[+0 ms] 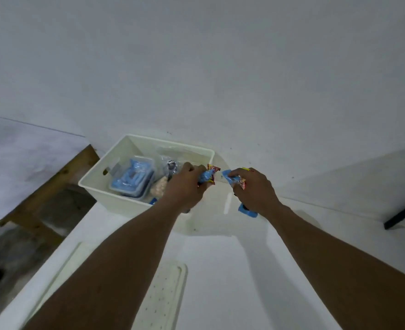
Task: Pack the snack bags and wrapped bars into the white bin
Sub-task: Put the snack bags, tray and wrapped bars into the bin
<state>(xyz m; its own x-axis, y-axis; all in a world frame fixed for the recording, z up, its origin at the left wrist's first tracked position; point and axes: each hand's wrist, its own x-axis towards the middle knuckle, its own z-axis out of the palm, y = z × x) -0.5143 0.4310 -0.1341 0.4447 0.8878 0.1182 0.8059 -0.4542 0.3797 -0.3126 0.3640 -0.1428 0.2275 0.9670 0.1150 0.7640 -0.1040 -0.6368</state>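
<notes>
The white bin [96, 186] stands on the white table against the wall. Inside it lie blue-wrapped packs in a clear tray [135, 179], a clear bag of pale snacks [159, 188] and other clear bags at the back. My left hand [185, 186] hovers over the bin's right side, closed on a blue and red wrapped bar [209, 176]. My right hand [254, 189] is just right of the bin, closed on another blue wrapped bar [234, 181]. A further blue wrapper [246, 211] lies on the table under my right wrist.
A white perforated lid [170, 294] lies on the table near me. To the left, a wooden frame [54, 182] and the floor show past the table edge. A dark bar [403, 214] edges a white surface at the right.
</notes>
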